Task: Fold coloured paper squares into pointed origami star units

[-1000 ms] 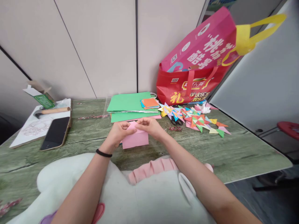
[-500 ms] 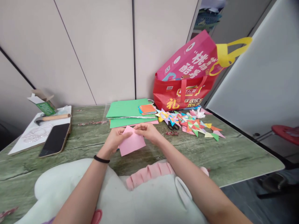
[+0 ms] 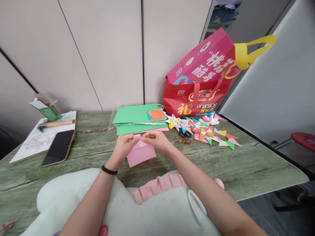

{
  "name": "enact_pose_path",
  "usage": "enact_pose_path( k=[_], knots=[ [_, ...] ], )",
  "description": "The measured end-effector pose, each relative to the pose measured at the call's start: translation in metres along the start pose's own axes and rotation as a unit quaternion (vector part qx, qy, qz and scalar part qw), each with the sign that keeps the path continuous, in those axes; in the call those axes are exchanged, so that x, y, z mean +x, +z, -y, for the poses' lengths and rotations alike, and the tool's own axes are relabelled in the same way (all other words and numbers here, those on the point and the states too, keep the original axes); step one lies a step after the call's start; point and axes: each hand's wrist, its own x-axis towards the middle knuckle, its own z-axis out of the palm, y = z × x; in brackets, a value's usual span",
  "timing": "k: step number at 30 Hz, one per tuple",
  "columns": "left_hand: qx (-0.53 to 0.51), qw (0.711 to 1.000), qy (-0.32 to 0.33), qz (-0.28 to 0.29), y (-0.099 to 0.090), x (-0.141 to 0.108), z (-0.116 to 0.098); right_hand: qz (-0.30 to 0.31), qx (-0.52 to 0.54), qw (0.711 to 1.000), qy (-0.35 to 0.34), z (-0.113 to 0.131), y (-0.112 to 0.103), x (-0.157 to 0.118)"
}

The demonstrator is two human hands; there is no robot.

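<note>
A pink sheet of paper (image 3: pixel 141 156) is held up between my two hands above the table, and a crease runs across its upper part. My left hand (image 3: pixel 126 145) pinches its upper left with thumb and fingers. On the upper right, my right hand (image 3: pixel 157 139) grips the paper the same way, the two thumbs close together at the top. Just behind my hands lies a stack of green paper sheets (image 3: pixel 135 114), with small orange paper squares (image 3: pixel 157 114) on it. A plush toy (image 3: pixel 157 213) in pale green lies under my forearms.
Folded colored paper pieces (image 3: pixel 206 132) and black scissors (image 3: pixel 184 133) lie to the right, before a red gift bag (image 3: pixel 187 96). On the left are a phone (image 3: pixel 58 147), a hammer (image 3: pixel 57 124), a white board (image 3: pixel 21 152) and a green box (image 3: pixel 50 113).
The pink paper's upper part has folded over, and a crease line now shows. My hands have stayed pinched on it, with a slight shift of the view.
</note>
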Motion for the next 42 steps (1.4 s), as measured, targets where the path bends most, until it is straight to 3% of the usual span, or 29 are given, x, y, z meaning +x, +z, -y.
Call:
enact_pose_path(
  k=[11,16,25,28,30,34,37,42],
  knots=[
    [0.078,0.996,0.052,-0.004,0.002,-0.002,-0.009,0.003,-0.076,0.997,-0.031,-0.001,0.003,0.002],
    [0.032,0.998,0.023,-0.047,-0.006,0.001,-0.005,0.002,-0.086,0.996,-0.008,0.0,-0.003,0.003],
    [-0.001,0.998,0.015,-0.06,-0.007,0.0,-0.006,0.017,-0.074,0.997,-0.003,0.004,-0.007,0.002],
    [-0.034,0.994,0.009,-0.099,-0.012,0.002,-0.007,0.023,-0.069,0.997,0.006,0.002,-0.011,0.003],
    [-0.077,0.985,0.003,-0.153,-0.02,0.005,-0.009,0.002,-0.062,0.998,0.015,0.0,-0.016,0.005],
    [-0.119,0.968,0.032,-0.219,-0.029,0.009,-0.009,-0.106,0.017,0.994,0.016,0.0,-0.018,0.008],
    [-0.047,0.975,0.072,-0.207,-0.021,0.008,-0.006,-0.117,0.064,0.991,0.006,0.001,-0.013,0.007],
    [0.015,0.983,0.108,-0.149,-0.006,0.003,-0.006,-0.062,0.033,0.996,-0.062,0.002,0.0,0.002]
  ],
)
